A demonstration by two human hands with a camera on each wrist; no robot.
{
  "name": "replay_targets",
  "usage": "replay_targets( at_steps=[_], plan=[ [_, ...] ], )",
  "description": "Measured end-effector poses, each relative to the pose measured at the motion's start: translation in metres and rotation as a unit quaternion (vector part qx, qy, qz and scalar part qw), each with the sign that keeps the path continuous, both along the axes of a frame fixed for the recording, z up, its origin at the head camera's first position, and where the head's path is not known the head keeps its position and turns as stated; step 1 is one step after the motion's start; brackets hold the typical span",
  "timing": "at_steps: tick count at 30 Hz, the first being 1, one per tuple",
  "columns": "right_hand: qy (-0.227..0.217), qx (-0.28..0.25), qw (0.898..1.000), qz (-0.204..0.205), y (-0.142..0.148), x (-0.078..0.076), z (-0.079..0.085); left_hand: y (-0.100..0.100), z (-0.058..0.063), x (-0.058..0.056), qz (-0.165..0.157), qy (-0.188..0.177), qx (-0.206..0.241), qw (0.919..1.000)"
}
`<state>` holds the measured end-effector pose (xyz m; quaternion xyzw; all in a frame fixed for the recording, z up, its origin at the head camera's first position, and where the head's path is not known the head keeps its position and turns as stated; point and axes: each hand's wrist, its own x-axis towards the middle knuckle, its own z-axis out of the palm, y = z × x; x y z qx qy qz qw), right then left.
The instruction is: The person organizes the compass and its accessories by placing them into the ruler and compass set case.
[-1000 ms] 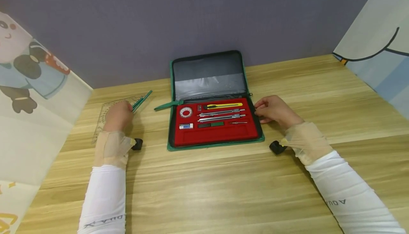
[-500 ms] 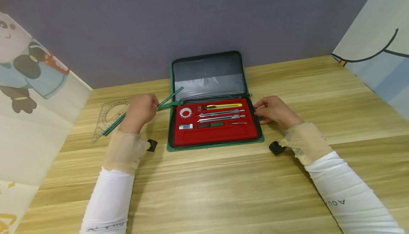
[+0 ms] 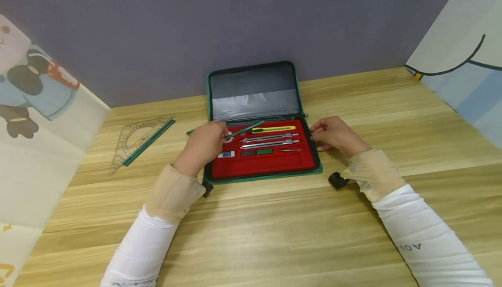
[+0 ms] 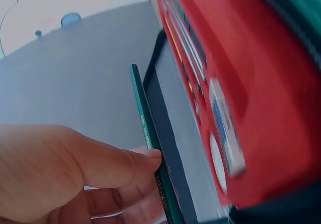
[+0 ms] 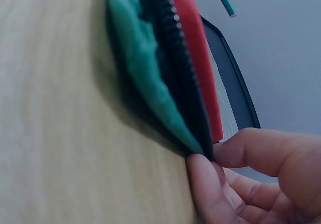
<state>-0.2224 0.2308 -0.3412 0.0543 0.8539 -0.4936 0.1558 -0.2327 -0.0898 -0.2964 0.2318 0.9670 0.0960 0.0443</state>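
Observation:
In the head view my left hand (image 3: 204, 145) is over the left side of the opened zip case (image 3: 270, 176). Thumb and fingers pinch a green pencil (image 4: 140, 98), which slants above the red tray (image 3: 259, 165). Set into that tray are a yellow utility knife (image 3: 276, 129), two metal compasses (image 3: 270, 145), an eraser (image 3: 226, 154) and a white ring-shaped piece, partly hidden by my left hand. My right hand (image 3: 335, 134) grips the case's right edge between thumb and fingers; the right wrist view shows them on the zipped green rim.
Left of the case, more green pencils (image 3: 149, 142) lie across a clear set square (image 3: 120, 141) with a protractor cutout. The case's dark lid (image 3: 251, 82) stands raised near the grey back panel (image 3: 251, 17). Cartoon-printed walls flank the table.
My left hand has moved right from the set square to over the tray, carrying the green pencil. Other pencils there are now uncovered. My right hand stays at the case edge.

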Motion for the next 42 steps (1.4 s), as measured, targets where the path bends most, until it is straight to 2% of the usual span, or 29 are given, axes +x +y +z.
replay_targets(
  at_steps=[8,14,21,30,42],
  plan=[
    [0.000,-0.009,1.000,0.001,0.000,0.000,0.000,0.020,-0.003,0.015,-0.061,0.035,0.009,0.9975],
    [-0.002,-0.008,1.000,-0.001,-0.001,0.000,0.000,0.032,-0.007,0.026,-0.097,0.027,-0.001,0.9950],
    [-0.003,-0.017,1.000,-0.001,-0.001,0.000,0.000,0.043,-0.007,0.036,-0.114,-0.012,-0.015,0.9933],
    [-0.002,-0.016,1.000,0.000,-0.001,0.000,0.001,0.047,-0.012,0.041,-0.123,-0.050,-0.035,0.9905],
    [0.001,-0.010,1.000,-0.001,-0.001,0.000,0.001,0.049,-0.018,0.040,-0.139,-0.059,-0.033,0.9880]
  ],
)
